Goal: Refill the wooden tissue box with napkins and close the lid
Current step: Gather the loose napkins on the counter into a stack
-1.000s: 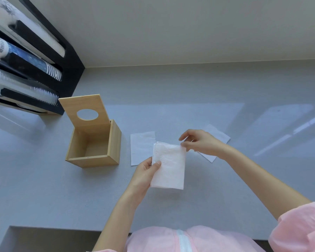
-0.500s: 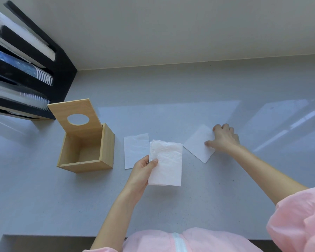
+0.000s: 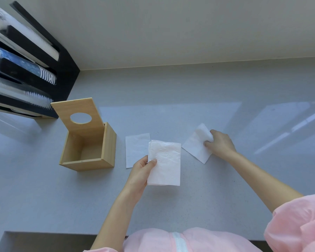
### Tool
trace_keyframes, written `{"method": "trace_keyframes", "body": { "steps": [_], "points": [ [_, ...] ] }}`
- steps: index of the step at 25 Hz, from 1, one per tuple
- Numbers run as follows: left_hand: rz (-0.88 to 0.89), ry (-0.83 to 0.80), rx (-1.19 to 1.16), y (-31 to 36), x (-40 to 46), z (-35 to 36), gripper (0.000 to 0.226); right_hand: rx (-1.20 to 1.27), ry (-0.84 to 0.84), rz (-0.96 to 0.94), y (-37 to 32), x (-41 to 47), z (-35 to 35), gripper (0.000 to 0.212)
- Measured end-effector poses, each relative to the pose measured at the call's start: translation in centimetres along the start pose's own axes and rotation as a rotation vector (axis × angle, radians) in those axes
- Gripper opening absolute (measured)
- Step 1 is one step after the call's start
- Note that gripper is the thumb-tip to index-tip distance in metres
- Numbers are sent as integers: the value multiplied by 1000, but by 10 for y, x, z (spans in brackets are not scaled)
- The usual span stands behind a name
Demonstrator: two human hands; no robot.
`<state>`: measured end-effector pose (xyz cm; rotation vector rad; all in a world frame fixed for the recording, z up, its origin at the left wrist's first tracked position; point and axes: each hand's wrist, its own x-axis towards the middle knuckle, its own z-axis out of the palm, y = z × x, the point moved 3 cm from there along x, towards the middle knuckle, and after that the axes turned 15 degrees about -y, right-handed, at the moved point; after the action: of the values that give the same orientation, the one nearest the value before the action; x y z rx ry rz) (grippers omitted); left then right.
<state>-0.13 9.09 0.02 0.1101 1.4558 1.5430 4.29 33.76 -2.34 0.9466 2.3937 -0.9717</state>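
Observation:
The wooden tissue box (image 3: 88, 161) stands open and empty on the grey counter, left of centre. Its lid (image 3: 78, 114), with a round hole, tilts up at the back. My left hand (image 3: 141, 169) pinches a small stack of white napkins (image 3: 165, 163) by its left edge, just above the counter. A single flat napkin (image 3: 135, 149) lies between the box and the stack. To the right, my right hand (image 3: 219, 142) grips another napkin (image 3: 196, 144) on the counter, its far corner curling up over my fingers.
A black rack (image 3: 24, 73) holding rolls and stacked cups stands against the wall at the far left, behind the box. The counter's front edge (image 3: 62, 233) runs along the bottom, with my pink sleeves over it.
My right hand left the stack, reached right to the lone napkin, and now curls around its edge, lifting a corner. The left hand keeps holding the stack.

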Motion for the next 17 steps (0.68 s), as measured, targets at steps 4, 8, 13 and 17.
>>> {"method": "trace_keyframes", "body": {
  "steps": [4, 8, 13, 17],
  "points": [
    [6, 19, -14, -1, -4, -5, 23, 354, -126, -132, -14, -14, -4, 15],
    [8, 57, -39, -3, -5, -9, 23, 326, -414, -309, -39, -45, -27, 16],
    [15, 38, -50, -4, -6, -11, 25, 261, -726, -457, -71, -88, -44, 19],
    [13, -46, 24, -3, -7, -5, 24, 172, -827, -439, -90, -88, -15, 15]
  ]
}}
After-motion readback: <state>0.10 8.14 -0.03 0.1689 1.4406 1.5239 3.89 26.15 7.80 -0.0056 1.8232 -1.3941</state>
